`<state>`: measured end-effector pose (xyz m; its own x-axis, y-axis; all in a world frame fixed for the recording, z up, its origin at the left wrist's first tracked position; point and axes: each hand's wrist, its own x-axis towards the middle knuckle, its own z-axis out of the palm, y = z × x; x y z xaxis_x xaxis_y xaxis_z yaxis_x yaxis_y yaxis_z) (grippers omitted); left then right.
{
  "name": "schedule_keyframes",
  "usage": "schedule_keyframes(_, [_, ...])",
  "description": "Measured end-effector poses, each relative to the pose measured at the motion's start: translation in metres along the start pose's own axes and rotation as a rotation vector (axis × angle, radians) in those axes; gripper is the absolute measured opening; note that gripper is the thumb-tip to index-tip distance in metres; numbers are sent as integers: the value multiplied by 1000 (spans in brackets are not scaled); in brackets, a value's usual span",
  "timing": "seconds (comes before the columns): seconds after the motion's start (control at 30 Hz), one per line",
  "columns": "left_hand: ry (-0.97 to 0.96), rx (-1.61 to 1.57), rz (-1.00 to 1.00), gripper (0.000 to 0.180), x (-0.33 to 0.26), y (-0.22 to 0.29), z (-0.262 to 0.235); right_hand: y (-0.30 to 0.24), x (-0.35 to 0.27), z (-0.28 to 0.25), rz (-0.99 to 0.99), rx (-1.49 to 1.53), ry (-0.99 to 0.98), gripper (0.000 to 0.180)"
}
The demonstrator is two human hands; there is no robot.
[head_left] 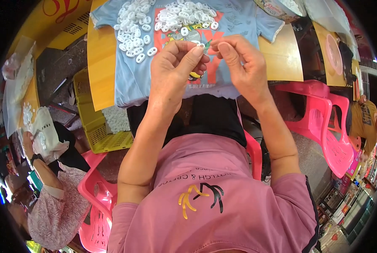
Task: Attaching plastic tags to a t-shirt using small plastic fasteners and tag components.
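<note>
The left hand (pixel 171 71) grips a small white piece (pixel 201 45) in its fingers, over the blue shirt (pixel 133 82) on the bench (pixel 283 59); right hand (pixel 247 61) at three o'clock, fingers' hold unclear; white heap (pixel 182 16) at eleven.

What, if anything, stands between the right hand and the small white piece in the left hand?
Nothing I can make out in that small gap: the left hand pinches the white piece above the blue shirt, the right hand close beside it. The loose white pieces lie outside it.
</note>
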<state>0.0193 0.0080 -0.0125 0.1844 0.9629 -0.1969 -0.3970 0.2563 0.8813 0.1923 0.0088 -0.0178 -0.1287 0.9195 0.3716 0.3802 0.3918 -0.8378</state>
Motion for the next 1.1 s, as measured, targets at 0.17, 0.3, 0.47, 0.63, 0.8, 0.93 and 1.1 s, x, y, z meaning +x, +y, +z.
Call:
schedule_keyframes(0.17, [-5, 26, 1, 18, -3, 5, 2, -8, 15, -14, -293, -232, -74, 9])
schedule_keyframes(0.3, [-11, 83, 19, 17, -6, 7, 3, -11, 20, -19, -413, -296, -157, 10])
schedule_keyframes(0.47, [-21, 126, 46, 17, -12, 11, 6, -14, 21, -19, -480, -294, -213, 11])
schedule_keyframes(0.63, [-42, 152, 51, 16, -14, 12, 6, -14, 15, -16, -417, -202, -217, 7])
schedule_keyframes(0.8, [-41, 195, 57, 14, -15, 9, 9, -13, 9, -15, -365, -146, -224, 6])
schedule_keyframes(0.93, [-27, 223, 76, 13, -15, 5, 10, -11, 7, -11, -312, -144, -200, 6])
schedule_keyframes(1.1, [-3, 219, 14, 15, -2, -6, 6, -1, 7, -7, -261, -219, -187, 8])
